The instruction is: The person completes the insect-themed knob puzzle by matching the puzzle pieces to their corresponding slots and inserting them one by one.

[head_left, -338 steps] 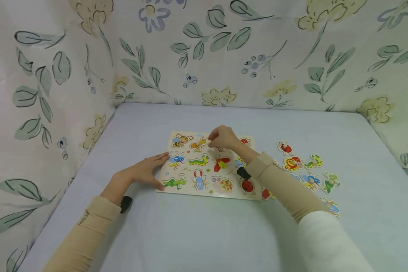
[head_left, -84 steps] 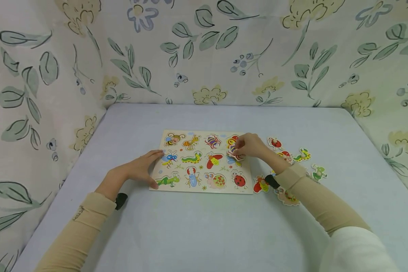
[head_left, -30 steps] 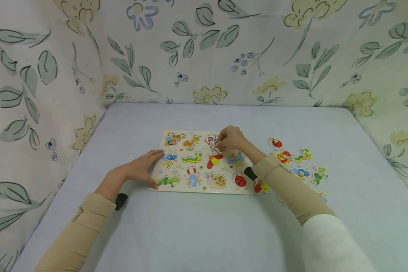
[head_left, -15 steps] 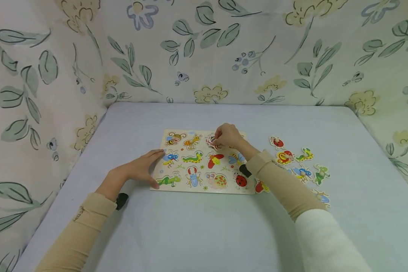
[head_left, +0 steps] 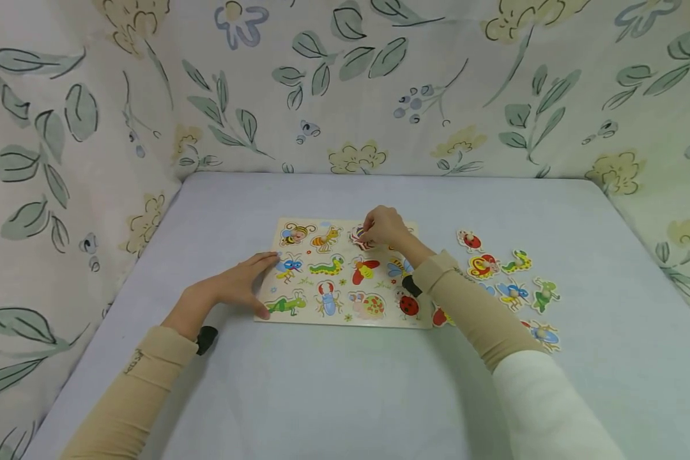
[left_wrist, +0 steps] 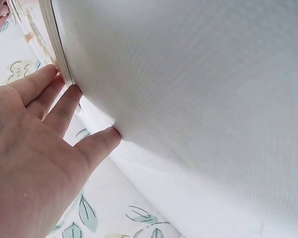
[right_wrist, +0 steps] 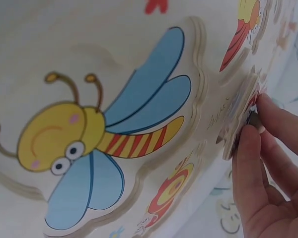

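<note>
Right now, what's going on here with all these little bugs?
Someone is working on an insect puzzle board. Their right hand pinches a striped bug piece at the top row; it looks not yet settled in place. Their left hand rests at the board's left edge. More loose pieces lie on the table to the board's right.

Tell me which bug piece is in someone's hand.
The striped spider-like piece, pinched by the right hand at the board's far row; no other piece is held.

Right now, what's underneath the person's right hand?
The puzzle board is underneath. The right hand pinches a striped piece over it. The patch of board directly beneath that piece is covered, so what's printed there can't be seen.
</note>
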Demonstrator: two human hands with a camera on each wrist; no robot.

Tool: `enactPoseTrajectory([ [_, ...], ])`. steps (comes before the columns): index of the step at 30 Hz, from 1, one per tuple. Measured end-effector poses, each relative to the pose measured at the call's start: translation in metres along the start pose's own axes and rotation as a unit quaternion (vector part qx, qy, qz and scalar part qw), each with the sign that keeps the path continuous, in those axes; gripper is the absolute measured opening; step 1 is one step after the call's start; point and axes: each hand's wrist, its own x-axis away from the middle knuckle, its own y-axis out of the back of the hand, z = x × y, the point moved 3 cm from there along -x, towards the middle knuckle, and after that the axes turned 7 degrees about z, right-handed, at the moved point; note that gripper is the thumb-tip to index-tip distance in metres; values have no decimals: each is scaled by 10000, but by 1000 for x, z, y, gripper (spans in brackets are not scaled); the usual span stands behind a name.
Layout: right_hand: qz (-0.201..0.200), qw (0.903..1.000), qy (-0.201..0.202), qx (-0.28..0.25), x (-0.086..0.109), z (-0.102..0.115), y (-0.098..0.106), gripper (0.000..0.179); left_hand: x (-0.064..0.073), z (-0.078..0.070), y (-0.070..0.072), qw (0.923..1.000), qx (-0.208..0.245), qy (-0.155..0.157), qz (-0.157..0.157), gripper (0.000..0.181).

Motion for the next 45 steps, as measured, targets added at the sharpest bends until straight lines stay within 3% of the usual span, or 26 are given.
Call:
enactPoseTrajectory([
  [27,72,9993,-367,96,-11,1,-5,17,0,-1,-1,9999,2,162,11,111],
  [45,111,9992,-286,273,-14,-1,-9,18,1,-2,-1,9998,2,199,-3,111],
])
